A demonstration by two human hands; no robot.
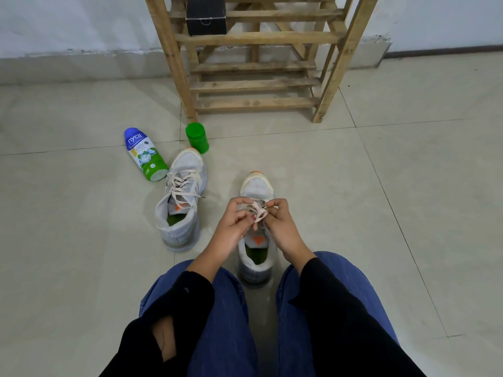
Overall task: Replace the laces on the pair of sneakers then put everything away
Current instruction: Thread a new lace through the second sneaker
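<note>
Wooden rack [255, 66] stood on the tiled floor [408, 186], backed against the wall. 1 black box [206, 14] sat on an upper slat of the rack, closed, contents hidden.

Just in front of the rack's left post: green jar [196, 137], upright, lid on, contents not visible. Farther left of that post: powder bottle [145, 155], lying on its side, blue cap on and pointing toward the wall.

Laced sneaker [181, 210] stood out from the rack's left post, toe just beside the jar. Its own lacing [182, 183] crossed the eyelets, and a green insole showed inside.

Second sneaker [257, 186] stood farther out from the rack, roughly opposite its middle, toe toward the rack and heel between the person's knees. It held a green insole too.

Both hands worked over the second sneaker's eyelets. Left hand [235, 217], fingers curled, pinched the cream lace [258, 210]. Right hand [280, 221] pinched the same lace from the other side. The 2 hands sat close together, with the lace bunched between them.
</note>
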